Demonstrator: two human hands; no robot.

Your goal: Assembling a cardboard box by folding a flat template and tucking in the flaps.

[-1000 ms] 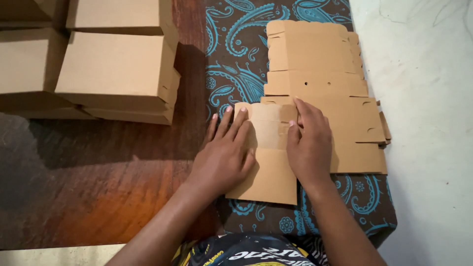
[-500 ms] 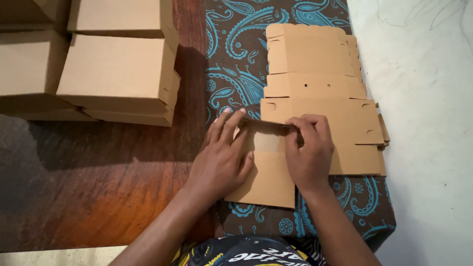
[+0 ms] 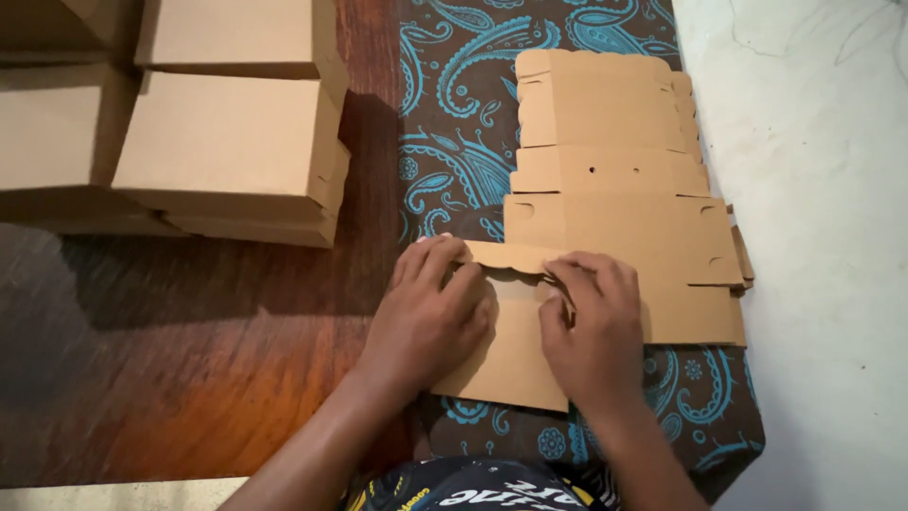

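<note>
A flat brown cardboard box blank [image 3: 605, 189] lies unfolded on a dark cloth with blue paisley pattern [image 3: 454, 104]. Its nearest flap [image 3: 506, 355] is being bent up along a crease. My left hand [image 3: 426, 317] presses on the flap's left part, fingers curled over the raised edge. My right hand [image 3: 596, 326] grips the same raised edge from the right, thumb and fingers pinching the fold. More flat blanks seem to lie stacked under the top one, their edges showing at the right.
Several folded-up brown cardboard boxes [image 3: 227, 151] are stacked at the upper left on a reddish-brown wooden surface [image 3: 189, 378]. A pale grey floor [image 3: 823, 237] runs along the right side.
Both hands went from lying flat on the flap to curling over its far edge. That edge has lifted and folded towards me.
</note>
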